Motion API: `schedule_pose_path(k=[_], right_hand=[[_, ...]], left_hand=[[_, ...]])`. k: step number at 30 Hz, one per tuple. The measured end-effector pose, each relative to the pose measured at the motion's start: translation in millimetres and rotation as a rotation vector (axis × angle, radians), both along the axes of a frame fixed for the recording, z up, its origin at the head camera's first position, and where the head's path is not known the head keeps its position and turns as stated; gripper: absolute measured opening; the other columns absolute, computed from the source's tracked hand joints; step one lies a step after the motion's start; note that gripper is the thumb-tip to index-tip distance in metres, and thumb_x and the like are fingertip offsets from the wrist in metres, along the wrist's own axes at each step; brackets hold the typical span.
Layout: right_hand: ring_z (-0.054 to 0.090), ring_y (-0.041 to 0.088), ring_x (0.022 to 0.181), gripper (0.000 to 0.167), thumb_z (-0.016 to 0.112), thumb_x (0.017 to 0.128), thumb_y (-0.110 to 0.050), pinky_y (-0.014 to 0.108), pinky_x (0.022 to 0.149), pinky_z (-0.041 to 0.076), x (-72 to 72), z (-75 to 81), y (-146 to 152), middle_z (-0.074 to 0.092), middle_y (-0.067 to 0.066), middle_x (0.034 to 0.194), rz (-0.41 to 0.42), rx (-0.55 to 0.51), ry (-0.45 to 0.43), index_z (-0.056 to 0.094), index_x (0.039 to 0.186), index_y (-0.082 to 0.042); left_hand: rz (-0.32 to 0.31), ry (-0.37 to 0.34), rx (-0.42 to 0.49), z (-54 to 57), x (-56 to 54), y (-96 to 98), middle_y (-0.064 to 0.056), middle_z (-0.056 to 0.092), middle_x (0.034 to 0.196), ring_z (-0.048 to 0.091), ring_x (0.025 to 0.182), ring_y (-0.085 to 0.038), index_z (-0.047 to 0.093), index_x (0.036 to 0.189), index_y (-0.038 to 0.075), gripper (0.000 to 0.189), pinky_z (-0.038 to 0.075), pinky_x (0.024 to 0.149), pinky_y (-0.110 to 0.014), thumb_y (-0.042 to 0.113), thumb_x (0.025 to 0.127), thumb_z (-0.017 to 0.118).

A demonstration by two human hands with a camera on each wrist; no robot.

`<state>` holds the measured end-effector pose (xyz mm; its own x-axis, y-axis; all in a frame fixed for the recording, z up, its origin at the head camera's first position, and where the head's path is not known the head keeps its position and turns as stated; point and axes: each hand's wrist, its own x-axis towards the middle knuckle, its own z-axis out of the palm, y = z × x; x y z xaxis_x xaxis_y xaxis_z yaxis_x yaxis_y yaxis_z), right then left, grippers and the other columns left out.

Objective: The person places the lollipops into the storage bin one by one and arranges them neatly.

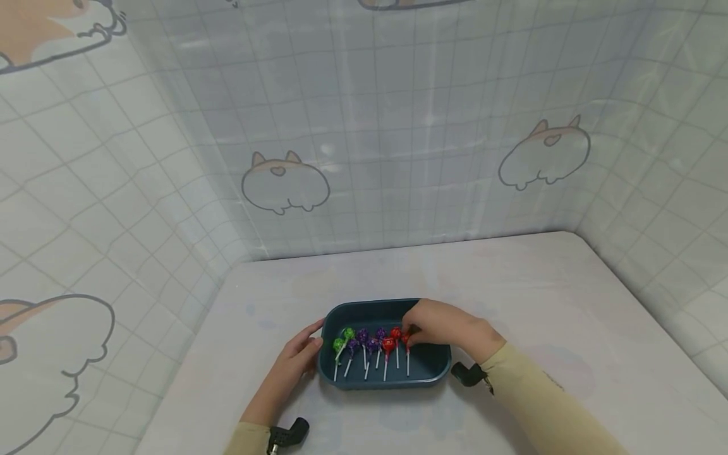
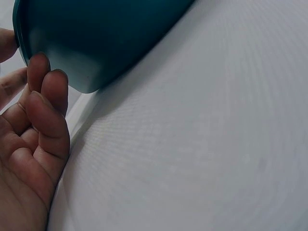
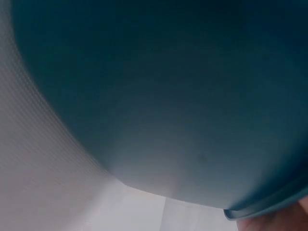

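A dark teal tray (image 1: pixel 383 383) with rounded corners holds several lollipops on white sticks. At its left lie green lollipops (image 1: pixel 349 333), then purple lollipops (image 1: pixel 363 335), then red lollipops (image 1: pixel 388 345) toward the right. My right hand (image 1: pixel 440 325) reaches over the right wall and pinches the rightmost red lollipop (image 1: pixel 406 339) by its head. My left hand (image 1: pixel 298 354) rests against the tray's left end, touching it from outside. The left wrist view shows that hand's loosely bent fingers (image 2: pixel 50 115) by the outer wall. In the right wrist view the tray wall (image 3: pixel 168 120) hides most of the right hand.
The tray stands on a pale tabletop (image 1: pixel 273 303). Grid-patterned sheets with cartoon dogs form a back wall (image 1: pixel 392 158) and side walls around the table. Dark wrist camera mounts (image 1: pixel 468 374) sit close to the tray's right side and below the left hand.
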<state>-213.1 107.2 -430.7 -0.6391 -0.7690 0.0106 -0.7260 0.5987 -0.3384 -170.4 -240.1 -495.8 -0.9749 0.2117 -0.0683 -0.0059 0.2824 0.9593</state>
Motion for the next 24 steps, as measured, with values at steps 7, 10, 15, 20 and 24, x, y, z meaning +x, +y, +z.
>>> schedule_pose_path(k=[7,10,15,20,24], right_hand=[[0.053,0.001,0.067,0.011,0.081,0.084,-0.023,0.022,0.067,0.049,0.6,-1.8,-2.0,0.062,-0.015,0.077,-0.012,0.009,0.003,0.075,0.087,-0.015],[0.053,0.0,0.066,0.011,0.081,0.083,-0.024,0.021,0.066,0.049,0.4,-3.3,-2.5,0.061,-0.017,0.075,-0.015,0.013,0.009,0.074,0.085,-0.016],[0.053,-0.001,0.066,0.011,0.081,0.083,-0.026,0.02,0.066,0.048,-0.2,-6.3,-2.9,0.06,-0.018,0.075,-0.022,0.024,0.016,0.073,0.083,-0.019],[0.054,-0.001,0.067,0.01,0.081,0.083,-0.026,0.021,0.067,0.049,0.2,-6.0,-1.8,0.062,-0.018,0.076,-0.03,0.022,-0.011,0.074,0.085,-0.018],[0.057,-0.002,0.071,0.012,0.081,0.083,-0.024,0.023,0.07,0.051,1.3,-1.8,-0.1,0.065,-0.016,0.08,-0.042,0.021,-0.029,0.075,0.091,-0.017]], left_hand=[[0.011,0.011,-0.008,1.7,0.6,1.6,-0.014,0.06,0.087,0.054,0.068,-0.023,0.05,0.144,0.029,0.046,0.049,0.06,-0.032,0.04,0.1,0.057],[0.015,0.01,-0.011,2.0,0.7,2.2,-0.014,0.06,0.087,0.054,0.069,-0.024,0.05,0.144,0.029,0.046,0.049,0.06,-0.032,0.04,0.1,0.057],[0.013,0.01,-0.005,1.9,0.6,2.6,-0.014,0.06,0.088,0.054,0.069,-0.024,0.05,0.144,0.028,0.046,0.049,0.061,-0.032,0.04,0.1,0.057],[0.016,0.019,-0.012,0.6,1.0,1.7,-0.014,0.061,0.088,0.054,0.068,-0.024,0.051,0.144,0.026,0.047,0.049,0.06,-0.033,0.04,0.1,0.057],[0.006,0.039,-0.013,-1.0,0.5,0.9,-0.015,0.061,0.088,0.054,0.068,-0.024,0.05,0.145,0.021,0.048,0.049,0.06,-0.033,0.038,0.101,0.056]])
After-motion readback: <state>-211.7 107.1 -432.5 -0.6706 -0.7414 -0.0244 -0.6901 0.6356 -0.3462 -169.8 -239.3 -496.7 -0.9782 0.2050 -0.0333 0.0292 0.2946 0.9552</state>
